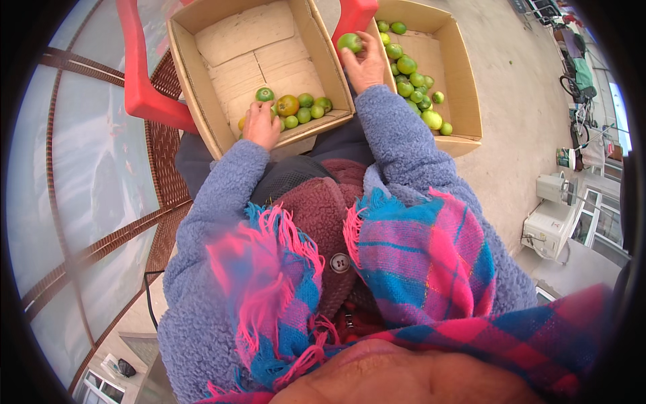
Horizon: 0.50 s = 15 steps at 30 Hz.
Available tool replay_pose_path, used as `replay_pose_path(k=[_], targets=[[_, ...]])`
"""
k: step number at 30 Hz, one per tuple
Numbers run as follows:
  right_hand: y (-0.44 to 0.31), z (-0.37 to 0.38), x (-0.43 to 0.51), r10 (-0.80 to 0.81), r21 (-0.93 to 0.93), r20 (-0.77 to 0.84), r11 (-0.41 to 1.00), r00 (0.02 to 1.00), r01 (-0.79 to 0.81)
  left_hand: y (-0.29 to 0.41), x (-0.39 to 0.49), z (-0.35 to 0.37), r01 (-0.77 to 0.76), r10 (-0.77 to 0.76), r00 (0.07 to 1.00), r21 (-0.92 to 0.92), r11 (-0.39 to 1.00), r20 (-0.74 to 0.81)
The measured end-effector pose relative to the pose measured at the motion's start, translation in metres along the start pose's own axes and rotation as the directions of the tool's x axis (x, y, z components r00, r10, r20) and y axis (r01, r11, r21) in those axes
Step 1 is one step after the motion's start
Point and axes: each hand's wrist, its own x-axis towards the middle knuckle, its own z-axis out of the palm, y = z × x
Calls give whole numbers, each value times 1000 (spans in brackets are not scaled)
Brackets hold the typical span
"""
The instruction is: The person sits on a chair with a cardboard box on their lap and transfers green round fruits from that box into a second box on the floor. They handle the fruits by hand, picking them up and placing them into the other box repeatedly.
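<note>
My right hand (366, 65) holds a round green fruit (350, 43) in its fingertips, above the gap between two cardboard boxes. The left cardboard box (247, 30) is before me, close to my lap, with several green fruits (304, 115) and an orange-green one (288, 105) gathered along its near side. Over that group lies my left hand (262, 123), its fingers bent among the fruits next to a dark green one (264, 94). Whether it grips any is hidden. On the right, a second cardboard box (456, 65) contains many green and yellow-green fruits (407, 64), mostly along its left side.
Red plastic chair parts (139, 93) flank the left box. A glass-topped woven table (101, 131) stands at left. Concrete floor (504, 101) stretches to the right, towards a bicycle (580, 129), a bucket (565, 157) and a white outdoor air-conditioner unit (547, 227). My plaid scarf (419, 257) hangs over my chest.
</note>
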Motion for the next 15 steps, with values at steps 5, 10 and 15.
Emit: replay_pose_path(k=[5, 10, 15], targets=[[-41, 6, -35, -167, -365, 352, 881, 921, 299, -2, 1, -1, -21, 21, 1000, 23, 1000, 17], [-28, -8, -31, -164, -361, 381, 880, 910, 310, -5, 2, 0, -27, 27, 1000, 49, 998, 9], [24, -76, 29, 15, -511, 77, 859, 997, 26, -3, 0, 1, -49, 50, 999, 70, 996, -20]])
